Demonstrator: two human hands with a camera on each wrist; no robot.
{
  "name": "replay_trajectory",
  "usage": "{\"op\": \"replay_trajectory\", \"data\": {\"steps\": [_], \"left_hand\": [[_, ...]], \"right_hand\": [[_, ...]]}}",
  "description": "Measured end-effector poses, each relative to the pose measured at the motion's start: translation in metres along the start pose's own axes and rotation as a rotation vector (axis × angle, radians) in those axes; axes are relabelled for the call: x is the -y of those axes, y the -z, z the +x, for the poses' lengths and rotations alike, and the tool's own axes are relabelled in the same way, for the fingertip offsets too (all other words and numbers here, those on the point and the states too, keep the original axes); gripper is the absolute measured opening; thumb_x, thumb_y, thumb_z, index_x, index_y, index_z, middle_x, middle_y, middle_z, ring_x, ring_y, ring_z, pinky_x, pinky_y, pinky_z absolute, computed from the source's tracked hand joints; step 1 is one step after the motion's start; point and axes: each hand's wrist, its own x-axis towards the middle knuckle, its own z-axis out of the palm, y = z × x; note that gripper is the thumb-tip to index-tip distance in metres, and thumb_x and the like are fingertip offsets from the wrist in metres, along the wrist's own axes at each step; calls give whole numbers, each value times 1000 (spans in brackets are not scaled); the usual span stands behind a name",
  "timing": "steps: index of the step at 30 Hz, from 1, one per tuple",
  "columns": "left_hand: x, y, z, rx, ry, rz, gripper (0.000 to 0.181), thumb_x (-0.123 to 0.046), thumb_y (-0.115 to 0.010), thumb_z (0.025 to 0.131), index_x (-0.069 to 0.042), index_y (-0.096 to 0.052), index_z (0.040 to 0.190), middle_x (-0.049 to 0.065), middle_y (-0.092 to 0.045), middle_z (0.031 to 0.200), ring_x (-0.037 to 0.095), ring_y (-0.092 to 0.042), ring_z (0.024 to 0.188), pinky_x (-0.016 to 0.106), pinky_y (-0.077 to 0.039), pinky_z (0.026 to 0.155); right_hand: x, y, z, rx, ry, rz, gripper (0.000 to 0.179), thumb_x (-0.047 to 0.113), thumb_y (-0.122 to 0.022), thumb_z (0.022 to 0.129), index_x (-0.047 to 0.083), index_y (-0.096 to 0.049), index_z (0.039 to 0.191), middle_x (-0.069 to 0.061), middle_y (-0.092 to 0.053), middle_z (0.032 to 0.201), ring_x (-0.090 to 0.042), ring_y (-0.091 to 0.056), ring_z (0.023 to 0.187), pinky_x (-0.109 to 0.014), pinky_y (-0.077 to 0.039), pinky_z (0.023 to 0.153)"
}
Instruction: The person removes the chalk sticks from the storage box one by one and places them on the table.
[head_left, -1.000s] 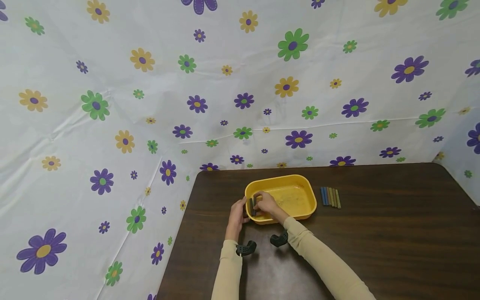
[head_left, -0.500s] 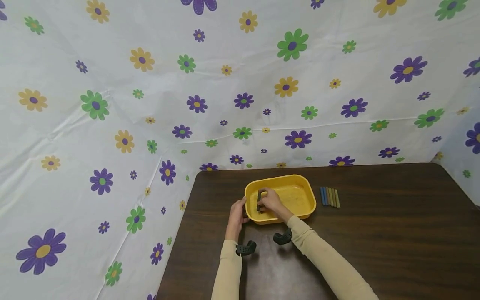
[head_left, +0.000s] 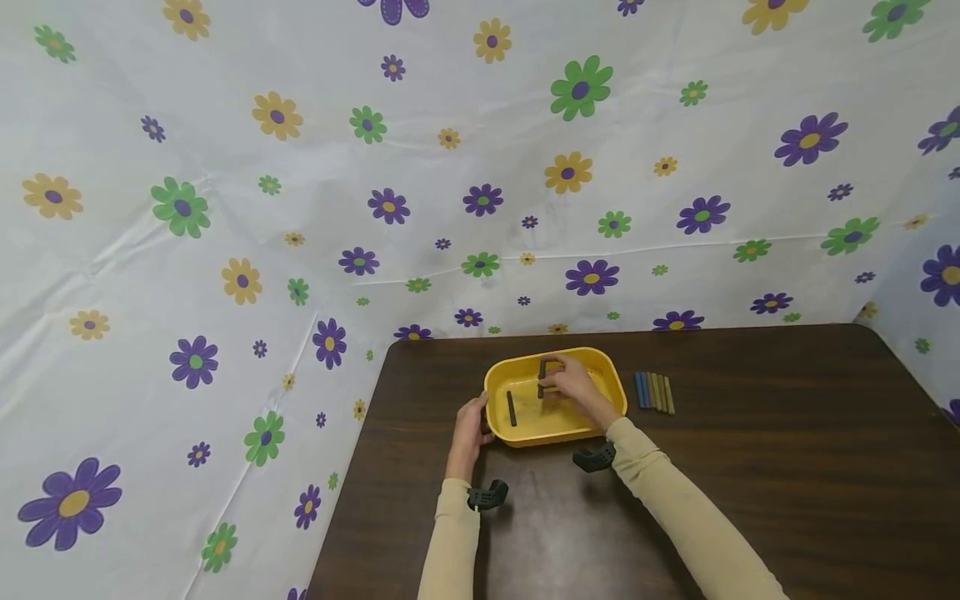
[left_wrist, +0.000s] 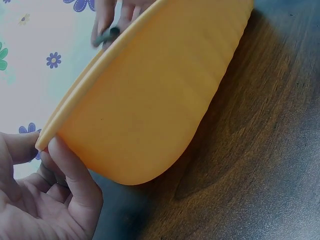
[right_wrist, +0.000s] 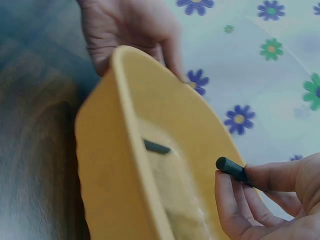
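Observation:
My left hand [head_left: 468,429] pinches the rim of a yellow plastic tub [head_left: 540,423] at its left end. In the left wrist view, finger and thumb sit on either side of that rim. Over the tub, my right hand [head_left: 573,383] holds a dark green chalk stick [right_wrist: 232,169] between thumb and fingertips. The right wrist view shows one end of this stick sticking out past the fingers. A second dark stick [head_left: 512,408] lies on the tub's floor, towards the left end.
To the right of the tub, a row of blue sticks [head_left: 642,390] and yellow-green sticks [head_left: 660,393] lies on the dark wooden table [head_left: 765,433]. A white flowered cloth [head_left: 442,167] hangs behind the table and along its left side.
My right hand has taken one dark stick from beside the other and moved it right and towards the back of the tub. The left hand keeps its place at the rim.

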Motion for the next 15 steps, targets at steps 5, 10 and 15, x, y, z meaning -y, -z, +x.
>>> {"op": "replay_trajectory", "data": {"steps": [5, 10, 15], "left_hand": [[-1, 0, -1, 3, 6, 8, 46, -37, -53, 108, 7, -60, 123, 13, -57, 108, 17, -57, 77, 30, -49, 60], [-2, 0, -1, 3, 2, 17, 45, -35, -52, 109, 7, -60, 124, 12, -57, 107, 18, -58, 78, 30, -50, 60], [-1, 1, 2, -1, 1, 35, 42, -33, -51, 109, 6, -60, 121, 10, -57, 101, 16, -58, 76, 29, -50, 60]], "right_hand": [[2, 23, -9, -24, -4, 56, 55, -6, -60, 100, -4, -43, 153, -29, -59, 123, -25, -71, 91, -55, -52, 96], [2, 43, -17, -33, -15, 119, 57, -5, -60, 101, -1, -41, 155, -27, -58, 125, -19, -71, 89, -55, -50, 99], [1, 61, -19, -38, -24, 142, 57, -4, -59, 102, 0, -41, 155, -20, -59, 119, -19, -71, 90, -52, -52, 98]]}}
